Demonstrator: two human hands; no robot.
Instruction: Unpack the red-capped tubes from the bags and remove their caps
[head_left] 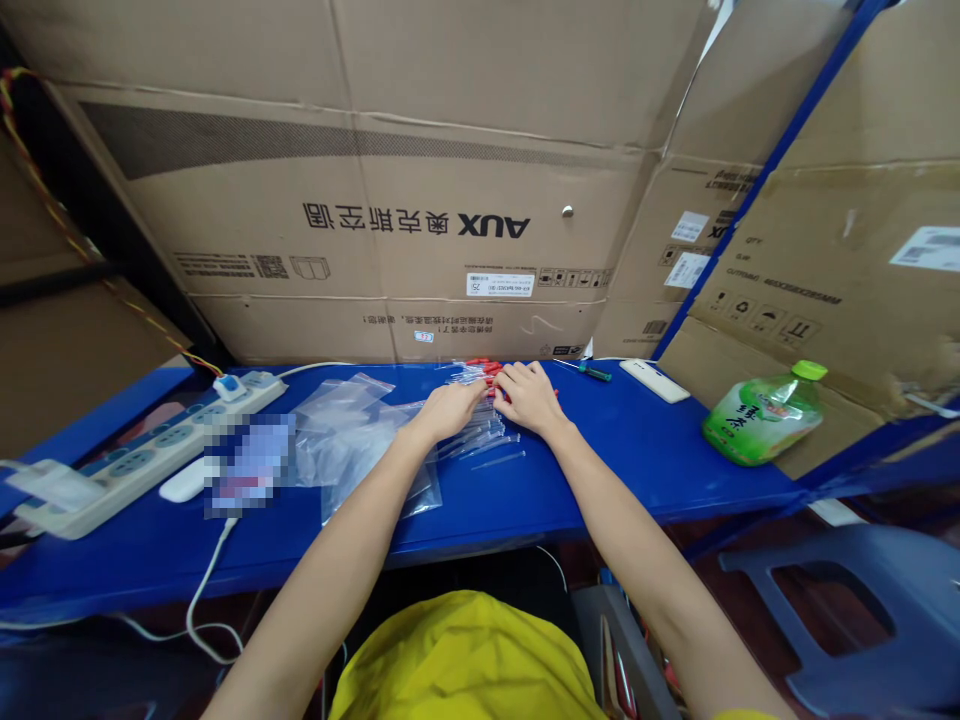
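A heap of thin, pale, shiny rods with red ends (480,435) lies on the blue table in front of me; their exact kind is too small to make out. My left hand (453,408) rests at the heap's left side, its fingertips pinched together among the red ends. From the right, my right hand (529,397) curls its fingers over the red ends, which show around it. What lies inside its fingers is mostly hidden. Both hands nearly meet. One loose rod (499,460) lies nearer the table edge. Clear plastic bags (349,440) spread left of the heap.
A green-handled screwdriver (595,372), a white flat block (654,381) and a green bottle (763,415) lie to the right. A power strip (161,440) and a blurred-out phone-like object (251,465) with a cable are left. Cardboard (420,260) walls the back.
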